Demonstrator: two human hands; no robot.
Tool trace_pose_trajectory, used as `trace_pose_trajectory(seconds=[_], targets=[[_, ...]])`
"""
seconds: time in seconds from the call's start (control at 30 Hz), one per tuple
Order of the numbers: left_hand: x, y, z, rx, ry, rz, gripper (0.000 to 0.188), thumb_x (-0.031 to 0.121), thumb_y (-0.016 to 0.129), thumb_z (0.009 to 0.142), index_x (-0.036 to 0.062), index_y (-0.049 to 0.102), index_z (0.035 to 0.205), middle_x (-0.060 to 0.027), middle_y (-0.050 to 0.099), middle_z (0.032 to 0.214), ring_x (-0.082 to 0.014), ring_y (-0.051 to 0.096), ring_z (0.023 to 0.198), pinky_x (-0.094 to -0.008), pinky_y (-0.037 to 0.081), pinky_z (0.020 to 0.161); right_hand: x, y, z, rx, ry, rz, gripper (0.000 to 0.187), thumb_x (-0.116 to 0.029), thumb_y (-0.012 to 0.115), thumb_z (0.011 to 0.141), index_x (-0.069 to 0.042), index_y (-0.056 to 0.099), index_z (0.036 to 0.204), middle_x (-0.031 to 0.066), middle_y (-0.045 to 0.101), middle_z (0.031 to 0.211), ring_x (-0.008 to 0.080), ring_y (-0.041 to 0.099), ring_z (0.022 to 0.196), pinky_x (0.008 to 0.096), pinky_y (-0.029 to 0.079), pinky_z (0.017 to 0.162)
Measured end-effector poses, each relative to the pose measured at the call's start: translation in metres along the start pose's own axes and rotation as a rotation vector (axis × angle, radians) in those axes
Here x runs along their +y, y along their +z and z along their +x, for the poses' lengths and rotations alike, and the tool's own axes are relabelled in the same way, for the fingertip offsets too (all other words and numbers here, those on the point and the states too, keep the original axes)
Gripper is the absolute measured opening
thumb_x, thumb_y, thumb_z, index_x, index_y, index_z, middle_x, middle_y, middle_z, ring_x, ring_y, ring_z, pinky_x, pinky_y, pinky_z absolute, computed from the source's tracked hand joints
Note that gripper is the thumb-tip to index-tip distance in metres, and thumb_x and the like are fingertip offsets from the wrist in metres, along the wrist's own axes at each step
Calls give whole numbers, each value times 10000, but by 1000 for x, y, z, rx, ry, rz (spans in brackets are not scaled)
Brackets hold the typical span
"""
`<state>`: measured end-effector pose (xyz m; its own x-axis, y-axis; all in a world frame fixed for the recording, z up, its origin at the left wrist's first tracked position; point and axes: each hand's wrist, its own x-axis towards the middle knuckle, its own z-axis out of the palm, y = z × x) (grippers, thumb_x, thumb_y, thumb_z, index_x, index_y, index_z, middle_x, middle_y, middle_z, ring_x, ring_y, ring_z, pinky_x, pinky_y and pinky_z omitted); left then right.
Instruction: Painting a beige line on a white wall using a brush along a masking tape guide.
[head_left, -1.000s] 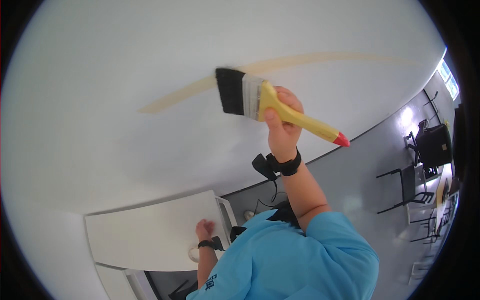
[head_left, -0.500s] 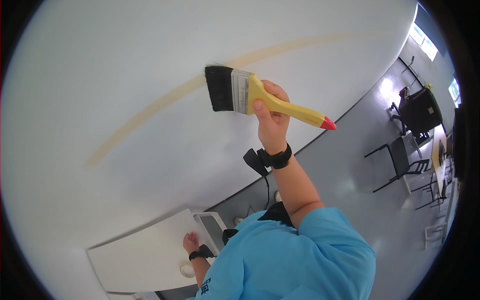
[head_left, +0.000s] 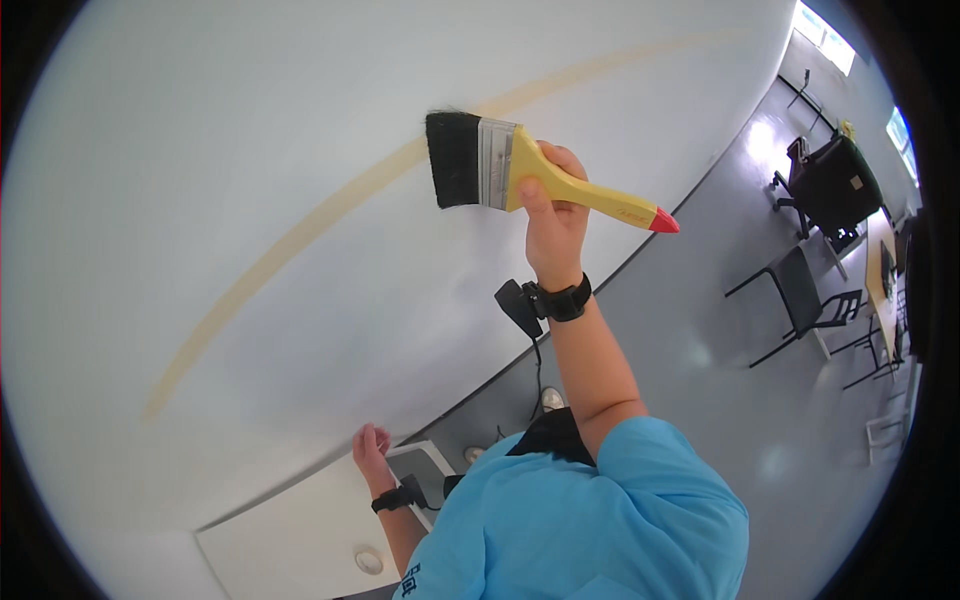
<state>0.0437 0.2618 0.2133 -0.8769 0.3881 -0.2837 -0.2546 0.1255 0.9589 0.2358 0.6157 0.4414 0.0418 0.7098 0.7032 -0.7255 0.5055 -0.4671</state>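
A tan strip [head_left: 292,239] crossed the wall [head_left: 230,130]. Lower left, the left hand [head_left: 372,446] curled loosely, apparently empty. Upper centre, the brush [head_left: 522,160] overlapped the strip, gripped in the right hand [head_left: 556,235]; light, even pressure probably worked best.

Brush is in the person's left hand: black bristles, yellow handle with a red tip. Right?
Not quite, the hand is wrong. The head view shows the brush in the right hand. The black bristles and yellow handle with a red tip stand.
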Motion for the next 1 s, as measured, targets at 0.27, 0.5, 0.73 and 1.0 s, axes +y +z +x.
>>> trace_pose_trajectory(seconds=[0.27, 0.5, 0.73, 1.0], targets=[[63, 66, -17, 12, 316, 24, 246, 163, 582, 924, 54, 535, 1139, -26, 591, 937, -134, 595, 811, -259, 471, 716, -1, -53, 34, 75, -9, 22, 344, -45, 624, 887, -23, 525, 1216, 69, 582, 1148, 110, 529, 984, 257, 453, 813], [102, 131, -35, 39, 504, 67, 308, 208, 549, 945, 62, 472, 1206, -27, 528, 1056, -127, 559, 886, -286, 459, 791, -6, -103, 77, 57, -11, -16, 357, -31, 625, 879, -18, 523, 1221, 65, 581, 1148, 108, 533, 992, 258, 451, 828], [113, 172, -40, 59, 498, 12, 332, 257, 543, 948, 72, 443, 1205, -29, 517, 1077, -139, 543, 937, -314, 445, 843, -15, -142, 112, 69, -59, -71, 364, -59, 647, 883, -25, 523, 1224, 53, 573, 1139, 99, 534, 994, 242, 450, 831], [114, 176, -35, 118, 456, -6, 257, 197, 542, 953, 84, 434, 1157, -43, 500, 1082, -158, 542, 922, -334, 446, 864, -22, -166, 123, 134, -86, -178, 358, -76, 642, 892, -20, 521, 1224, 48, 575, 1112, 92, 532, 970, 233, 446, 808]])
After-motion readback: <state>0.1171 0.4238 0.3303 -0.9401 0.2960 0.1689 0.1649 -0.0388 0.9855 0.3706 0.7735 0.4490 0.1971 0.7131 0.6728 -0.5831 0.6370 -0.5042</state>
